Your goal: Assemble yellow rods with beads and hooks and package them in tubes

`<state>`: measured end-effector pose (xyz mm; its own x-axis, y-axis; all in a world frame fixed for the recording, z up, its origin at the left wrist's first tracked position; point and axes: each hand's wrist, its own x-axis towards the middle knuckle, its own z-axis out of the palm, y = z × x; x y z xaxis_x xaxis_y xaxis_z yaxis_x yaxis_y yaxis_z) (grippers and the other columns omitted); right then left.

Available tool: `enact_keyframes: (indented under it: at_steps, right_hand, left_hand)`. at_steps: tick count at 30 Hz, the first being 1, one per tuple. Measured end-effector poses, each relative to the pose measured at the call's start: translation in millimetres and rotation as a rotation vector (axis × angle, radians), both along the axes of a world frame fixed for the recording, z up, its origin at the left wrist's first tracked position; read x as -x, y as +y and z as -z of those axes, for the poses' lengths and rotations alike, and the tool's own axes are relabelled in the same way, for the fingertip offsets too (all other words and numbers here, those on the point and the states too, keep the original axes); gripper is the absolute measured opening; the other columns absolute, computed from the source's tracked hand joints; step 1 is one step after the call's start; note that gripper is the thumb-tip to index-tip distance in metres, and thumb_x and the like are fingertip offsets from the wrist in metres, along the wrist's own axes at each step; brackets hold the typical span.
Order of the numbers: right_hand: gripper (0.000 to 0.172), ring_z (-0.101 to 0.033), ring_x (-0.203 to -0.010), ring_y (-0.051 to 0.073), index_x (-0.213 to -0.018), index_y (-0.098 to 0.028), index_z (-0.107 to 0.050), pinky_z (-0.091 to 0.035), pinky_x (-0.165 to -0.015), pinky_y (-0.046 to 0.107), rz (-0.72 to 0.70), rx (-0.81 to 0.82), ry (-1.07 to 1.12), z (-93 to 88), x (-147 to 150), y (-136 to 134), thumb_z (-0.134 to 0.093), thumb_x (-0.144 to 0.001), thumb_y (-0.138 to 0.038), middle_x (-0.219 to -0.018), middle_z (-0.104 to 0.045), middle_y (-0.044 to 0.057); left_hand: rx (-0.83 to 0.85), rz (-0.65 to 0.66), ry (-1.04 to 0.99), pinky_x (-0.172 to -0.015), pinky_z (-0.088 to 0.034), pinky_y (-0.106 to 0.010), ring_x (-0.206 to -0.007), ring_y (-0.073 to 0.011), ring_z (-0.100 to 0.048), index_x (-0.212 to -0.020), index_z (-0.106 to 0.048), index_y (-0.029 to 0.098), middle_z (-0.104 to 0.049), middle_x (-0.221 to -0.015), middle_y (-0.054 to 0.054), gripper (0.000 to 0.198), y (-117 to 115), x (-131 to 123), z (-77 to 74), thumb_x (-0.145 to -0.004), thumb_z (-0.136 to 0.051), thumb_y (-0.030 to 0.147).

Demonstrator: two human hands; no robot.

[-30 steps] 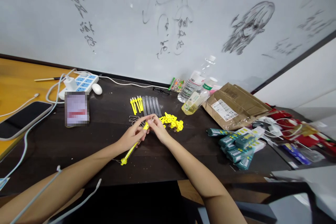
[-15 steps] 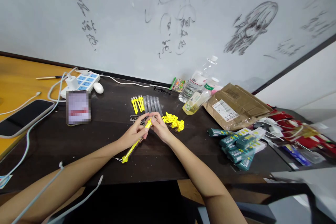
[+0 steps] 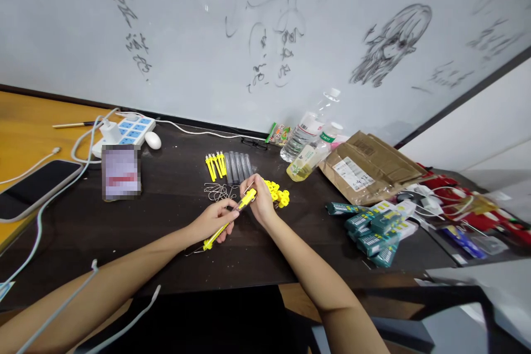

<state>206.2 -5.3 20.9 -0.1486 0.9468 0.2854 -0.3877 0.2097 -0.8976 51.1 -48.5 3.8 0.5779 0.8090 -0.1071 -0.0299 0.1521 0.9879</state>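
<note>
Both my hands meet over the dark table (image 3: 166,254) on one long yellow pen-like tool (image 3: 226,224). My left hand (image 3: 213,220) wraps round its middle. My right hand (image 3: 258,202) pinches its upper yellow end near a thin wire. The tool's lower tip points down-left towards me. Just behind my hands lie a tangle of wire clips (image 3: 218,192), a row of yellow-capped clear tubes (image 3: 230,166) and a pile of small yellow caps (image 3: 277,193).
Left: a blurred card (image 3: 121,171), power strip (image 3: 128,130), white mouse (image 3: 152,140), phone (image 3: 33,188) and cables. Right: plastic bottles (image 3: 305,144), a flattened cardboard package (image 3: 369,168), teal packets (image 3: 375,229), red items. A scribbled whiteboard (image 3: 265,27) stands behind.
My right hand has slid up and right along the tool, drawing its yellow end out. My left hand has dropped slightly towards me, still gripping the shaft.
</note>
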Motion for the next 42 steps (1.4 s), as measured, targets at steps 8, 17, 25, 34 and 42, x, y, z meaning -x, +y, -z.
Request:
enact_keyframes:
  at_steps: [8,17,25,34,42]
  right_hand:
    - [0.035,-0.040,-0.045,0.010,-0.066,-0.021,-0.039,-0.033,-0.046,0.022,0.116,0.051,0.003,6.4,6.9,-0.1,-0.046,-0.087,-0.047,-0.052,-0.047,-0.004]
    - [0.040,-0.035,-0.039,0.008,-0.063,-0.021,-0.037,-0.032,-0.042,0.021,0.132,0.081,0.057,4.9,8.1,-0.9,-0.045,-0.087,-0.052,-0.047,-0.040,-0.006]
    - [0.036,-0.050,-0.054,0.012,-0.092,-0.020,-0.055,-0.041,-0.050,0.023,-0.139,0.195,-0.008,3.8,1.7,-0.2,-0.047,-0.085,-0.054,-0.068,-0.060,0.000]
    - [0.039,-0.035,-0.040,0.006,-0.082,-0.018,-0.052,-0.020,-0.036,0.018,-0.134,0.159,-0.086,7.0,0.5,6.0,-0.049,-0.082,-0.058,-0.058,-0.058,-0.001]
    - [0.038,-0.032,-0.036,0.005,-0.081,-0.018,-0.051,-0.022,-0.031,0.016,-0.058,0.159,-0.001,2.7,-8.0,12.5,-0.047,-0.084,-0.056,-0.056,-0.057,-0.002]
  left_hand:
    - [0.004,0.072,-0.014,-0.036,-0.041,-0.016,-0.038,-0.0111,-0.058,-0.097,-0.040,0.020,-0.062,-0.056,0.003,0.038,-4.6,-4.7,1.0,-0.084,-0.051,0.054]
    - [-0.007,0.237,0.016,-0.044,-0.049,-0.020,-0.052,-0.0137,-0.065,-0.109,-0.041,0.020,-0.071,-0.081,-0.007,0.040,-3.9,-1.1,1.0,-0.084,-0.056,0.046]
    - [-0.088,-0.011,-0.020,-0.039,-0.047,-0.018,-0.049,-0.0126,-0.062,-0.117,-0.040,0.018,-0.070,-0.077,-0.005,0.047,2.4,-1.0,6.8,-0.083,-0.056,0.046]
    - [-0.092,-0.085,-0.035,-0.039,-0.045,-0.018,-0.047,-0.0112,-0.061,-0.113,-0.045,0.016,-0.069,-0.074,-0.004,0.046,5.4,-1.2,6.3,-0.080,-0.060,0.044]
    - [-0.118,0.023,0.030,-0.047,-0.049,-0.021,-0.057,-0.0119,-0.062,-0.118,-0.045,0.015,-0.070,-0.081,-0.006,0.046,3.4,0.5,6.3,-0.082,-0.059,0.040]
